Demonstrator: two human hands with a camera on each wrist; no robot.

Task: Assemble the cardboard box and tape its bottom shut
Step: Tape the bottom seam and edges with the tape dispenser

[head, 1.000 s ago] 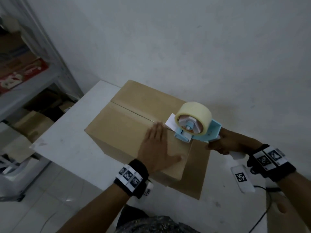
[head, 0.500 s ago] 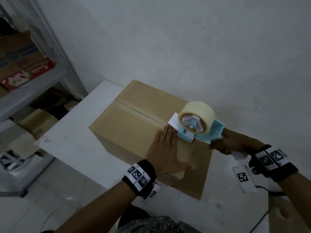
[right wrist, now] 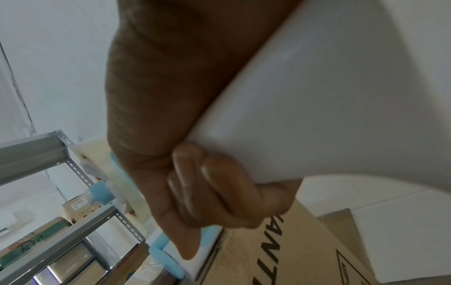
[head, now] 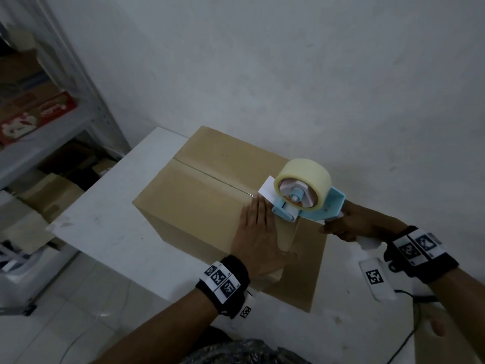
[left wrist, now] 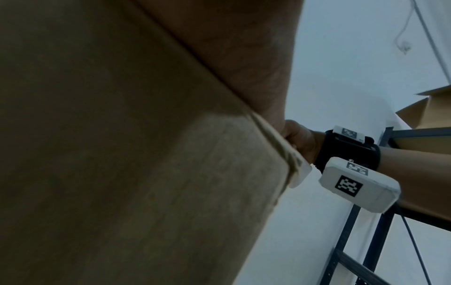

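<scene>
Right now the cardboard box (head: 210, 206) sits bottom-up on the white table (head: 112, 232), its centre seam (head: 210, 177) running away from me toward the far left corner. That seam is the axis my next pull should follow. My right hand (head: 351, 224) is clenched round the handle of the blue tape dispenser (head: 307, 203), whose roller rests at the near end of the seam, on the box's edge. My left hand (head: 258, 237) lies flat, fingers straight and together, pressing the top panel just beside the roller; its thumb hooks over the near edge. I judge the seam is untaped beyond the dispenser.
</scene>
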